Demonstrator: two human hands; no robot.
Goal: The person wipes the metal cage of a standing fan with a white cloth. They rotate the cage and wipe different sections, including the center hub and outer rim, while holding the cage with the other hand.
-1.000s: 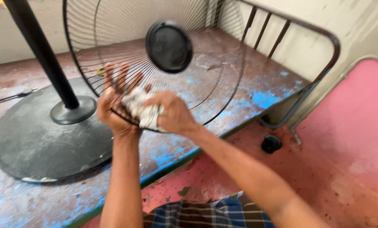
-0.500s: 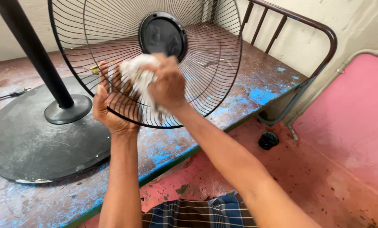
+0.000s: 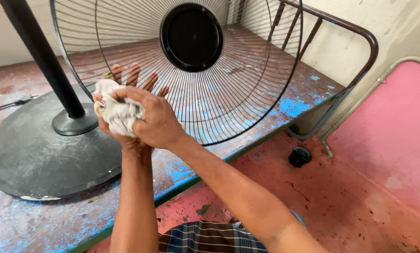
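Since half a second ago the white rag (image 3: 117, 114) has slid from just under the fan guard's (image 3: 247, 93) black hub (image 3: 191, 36) down to the guard's lower-left wires. One right hand (image 3: 156, 119) is clenched round the rag; one left hand (image 3: 130, 89) lies spread open behind the guard, fingers showing through. The single fan base (image 3: 36, 159) sits left of the guard on the desk (image 3: 289, 100).

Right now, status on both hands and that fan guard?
Right hand shut on white cloth. Left hand open behind wire fan guard. Fan stand close left.
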